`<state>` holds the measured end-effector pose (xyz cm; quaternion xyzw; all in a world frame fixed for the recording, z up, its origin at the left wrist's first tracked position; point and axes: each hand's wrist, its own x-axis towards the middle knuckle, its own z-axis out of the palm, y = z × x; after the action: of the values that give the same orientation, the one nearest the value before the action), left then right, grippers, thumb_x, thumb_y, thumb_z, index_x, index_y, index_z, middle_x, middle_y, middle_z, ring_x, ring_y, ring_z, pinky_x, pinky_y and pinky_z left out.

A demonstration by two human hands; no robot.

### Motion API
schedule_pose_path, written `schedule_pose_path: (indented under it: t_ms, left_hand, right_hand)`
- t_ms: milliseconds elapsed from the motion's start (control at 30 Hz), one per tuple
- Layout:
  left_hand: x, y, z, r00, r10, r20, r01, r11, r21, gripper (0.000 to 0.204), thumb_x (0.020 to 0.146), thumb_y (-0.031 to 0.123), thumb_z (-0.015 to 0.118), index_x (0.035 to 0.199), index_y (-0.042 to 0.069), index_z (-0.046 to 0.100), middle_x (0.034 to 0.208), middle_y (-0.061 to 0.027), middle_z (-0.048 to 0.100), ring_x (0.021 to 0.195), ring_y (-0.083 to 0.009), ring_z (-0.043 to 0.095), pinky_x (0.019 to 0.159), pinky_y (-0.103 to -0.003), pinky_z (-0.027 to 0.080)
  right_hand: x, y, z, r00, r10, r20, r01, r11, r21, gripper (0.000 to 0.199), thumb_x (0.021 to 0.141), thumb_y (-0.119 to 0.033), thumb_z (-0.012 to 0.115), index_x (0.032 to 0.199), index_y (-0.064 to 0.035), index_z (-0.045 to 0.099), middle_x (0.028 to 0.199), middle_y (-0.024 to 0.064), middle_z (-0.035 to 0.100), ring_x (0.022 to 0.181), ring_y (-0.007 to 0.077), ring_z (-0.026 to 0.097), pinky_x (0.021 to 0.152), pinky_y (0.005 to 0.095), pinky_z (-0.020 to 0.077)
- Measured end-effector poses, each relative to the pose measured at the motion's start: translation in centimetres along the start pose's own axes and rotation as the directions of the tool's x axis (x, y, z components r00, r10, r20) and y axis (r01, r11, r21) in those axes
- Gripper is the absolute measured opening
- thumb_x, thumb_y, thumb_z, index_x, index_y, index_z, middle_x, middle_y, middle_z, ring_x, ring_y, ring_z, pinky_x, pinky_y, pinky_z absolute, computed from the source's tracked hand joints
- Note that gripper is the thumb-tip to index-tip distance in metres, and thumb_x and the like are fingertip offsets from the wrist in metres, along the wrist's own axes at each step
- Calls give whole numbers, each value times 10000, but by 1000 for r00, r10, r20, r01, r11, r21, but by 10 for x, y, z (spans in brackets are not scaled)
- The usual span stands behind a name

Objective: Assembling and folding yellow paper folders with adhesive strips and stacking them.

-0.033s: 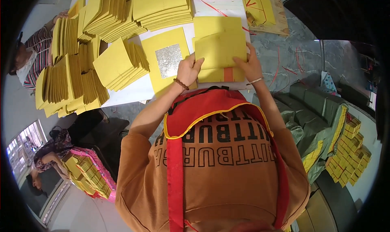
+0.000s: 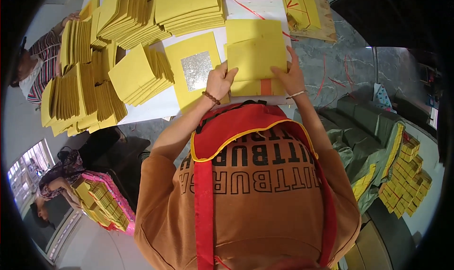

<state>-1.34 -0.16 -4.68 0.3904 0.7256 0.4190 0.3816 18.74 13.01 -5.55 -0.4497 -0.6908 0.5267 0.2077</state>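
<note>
Between my hands is a folded sheet of yellow paper [image 2: 257,57], lying on more yellow paper that shows a red-orange strip [image 2: 266,86] along its near part. My left hand [image 2: 221,84] pinches the left edge with its thumb on top. At the right edge, my right hand [image 2: 290,74] grips with the thumb on the paper and fingers along the side. Flat beside my left hand lies a yellow sheet [image 2: 172,57] with a silver foil square [image 2: 196,70] on it. Further left rests a fanned stack of folded yellow paper [image 2: 135,76].
Several stacks of folded yellow paper [image 2: 189,10] crowd the far left of the white table [image 2: 149,108]. A red string [image 2: 246,7] crosses the back. Another person [image 2: 45,57] is at the left. Bundled yellow packs [image 2: 406,180] sit beyond a grey sofa [image 2: 362,116] at right.
</note>
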Motion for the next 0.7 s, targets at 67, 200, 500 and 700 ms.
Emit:
schedule_pose_path:
  t_ms: [67,200,500,700]
  left_hand:
    - [1,-2,0,999,-48,-10,47,996,-76,200,810,178,592,946,32,598,576,-106,504,529,-198,492,508,-324,401]
    - [5,-17,4,994,-100,-33,96,989,-117,344,772,145,639,1073,17,534,603,-56,495,533,-127,466,502,-293,397]
    - [4,0,1,987,-148,-67,139,983,-122,596,749,142,663,1251,25,362,698,-85,524,602,-175,516,548,-297,422]
    - [9,35,-1,865,474,-165,-341,796,501,605,701,160,689,1228,43,414,1086,-181,510,978,-313,499,801,-397,411]
  right_hand:
    - [1,-6,3,999,-9,-31,11,999,52,548,724,-241,677,1217,-100,484,987,112,641,901,271,617,771,339,463]
    - [-1,-13,2,994,-108,10,108,974,-197,530,766,-165,655,1251,-64,468,1105,133,598,966,169,585,830,269,441]
    - [1,-8,7,999,24,-45,-29,992,-121,448,753,-189,671,1170,-69,561,1042,138,629,932,164,600,800,267,454]
    - [1,-7,9,998,44,-54,-52,983,-175,445,747,-198,672,1159,-66,568,1046,155,626,933,187,611,795,272,459]
